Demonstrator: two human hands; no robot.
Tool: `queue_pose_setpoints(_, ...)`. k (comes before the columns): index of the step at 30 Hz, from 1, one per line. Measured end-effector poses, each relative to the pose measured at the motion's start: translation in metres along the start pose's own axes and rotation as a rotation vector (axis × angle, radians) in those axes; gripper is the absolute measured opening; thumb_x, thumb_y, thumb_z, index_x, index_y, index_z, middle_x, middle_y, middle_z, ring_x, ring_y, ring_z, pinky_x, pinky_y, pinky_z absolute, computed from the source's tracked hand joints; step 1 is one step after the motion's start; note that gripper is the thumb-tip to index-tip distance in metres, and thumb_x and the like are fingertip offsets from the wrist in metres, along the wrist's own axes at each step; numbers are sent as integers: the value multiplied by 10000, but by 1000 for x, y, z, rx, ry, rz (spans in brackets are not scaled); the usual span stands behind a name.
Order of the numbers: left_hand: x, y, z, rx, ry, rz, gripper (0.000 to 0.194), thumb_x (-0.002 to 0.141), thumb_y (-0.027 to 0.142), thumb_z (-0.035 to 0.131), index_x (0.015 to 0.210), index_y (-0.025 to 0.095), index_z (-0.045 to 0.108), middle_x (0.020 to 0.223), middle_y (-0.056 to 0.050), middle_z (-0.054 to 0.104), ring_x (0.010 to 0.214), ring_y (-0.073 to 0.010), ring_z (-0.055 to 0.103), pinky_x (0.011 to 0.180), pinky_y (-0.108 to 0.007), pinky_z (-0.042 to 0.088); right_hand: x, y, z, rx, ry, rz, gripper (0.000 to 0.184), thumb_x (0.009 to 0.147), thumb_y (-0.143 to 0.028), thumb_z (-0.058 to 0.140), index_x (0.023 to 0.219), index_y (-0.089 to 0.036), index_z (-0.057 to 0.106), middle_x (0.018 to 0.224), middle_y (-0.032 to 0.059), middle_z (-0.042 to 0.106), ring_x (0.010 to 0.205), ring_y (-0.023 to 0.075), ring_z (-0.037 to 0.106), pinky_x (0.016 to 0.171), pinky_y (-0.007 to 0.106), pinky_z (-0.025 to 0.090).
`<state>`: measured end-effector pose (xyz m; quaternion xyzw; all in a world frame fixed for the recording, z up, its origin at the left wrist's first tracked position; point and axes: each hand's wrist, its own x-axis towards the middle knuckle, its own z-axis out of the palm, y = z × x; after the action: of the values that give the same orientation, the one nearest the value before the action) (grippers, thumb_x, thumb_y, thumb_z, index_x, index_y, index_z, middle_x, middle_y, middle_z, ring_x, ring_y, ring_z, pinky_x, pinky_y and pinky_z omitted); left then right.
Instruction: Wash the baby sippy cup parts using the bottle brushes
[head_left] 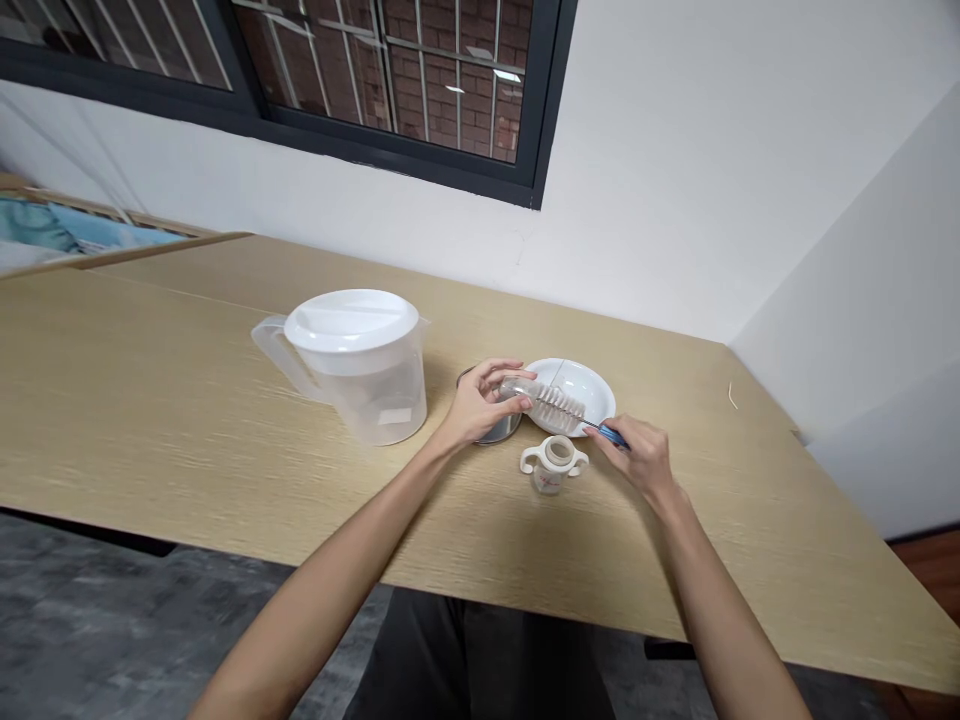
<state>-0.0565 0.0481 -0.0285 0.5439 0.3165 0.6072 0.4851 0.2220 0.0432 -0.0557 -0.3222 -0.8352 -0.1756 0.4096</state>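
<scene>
White-bristled and wire-stemmed, a slender brush (561,405) tilts over a glossy, rounded bowl (592,388); the right hand (639,452) pinches its blue handle (616,437). The left hand (480,405) curls around a clear, rounded cup (517,388), partly hiding a silvery container (501,431). A two-handled bottle (550,480) stands nearby on the wood-grained worktop (750,520).

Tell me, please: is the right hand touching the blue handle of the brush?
Touching. The head view shows the right hand gripping the blue brush handle, part of which is hidden in the grasp.
</scene>
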Motion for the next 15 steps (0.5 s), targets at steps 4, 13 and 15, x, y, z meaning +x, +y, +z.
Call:
queue_pose_setpoints(4, -1, 1, 0, -2, -5, -6, 636, 560, 302, 907, 1094, 146, 599, 1077, -157, 744, 955, -250, 710, 823, -356, 555, 5, -3, -6, -208, -17, -141, 144, 903, -287, 666, 816, -177, 637, 615, -13, 645, 539, 98, 549, 567, 272, 326)
queue_pose_setpoints(13, 0, 3, -4, 18, -26, -5, 640, 562, 331, 908, 1102, 162, 608, 1067, -150, 751, 931, -247, 711, 792, -335, 550, 3, -3, 1, -169, -198, -29, 369, 1002, -410, 477, 754, -196, 646, 589, 11, 642, 486, 108, 517, 529, 288, 272)
queue_pose_setpoints(15, 1, 1, -4, 28, 2, -19, 629, 577, 353, 902, 1100, 159, 610, 1061, -149, 753, 895, -235, 714, 762, -318, 547, 1, -2, 2, -129, -216, 9, 336, 1017, -390, 444, 852, -198, 664, 662, 20, 683, 527, 117, 567, 522, 284, 290)
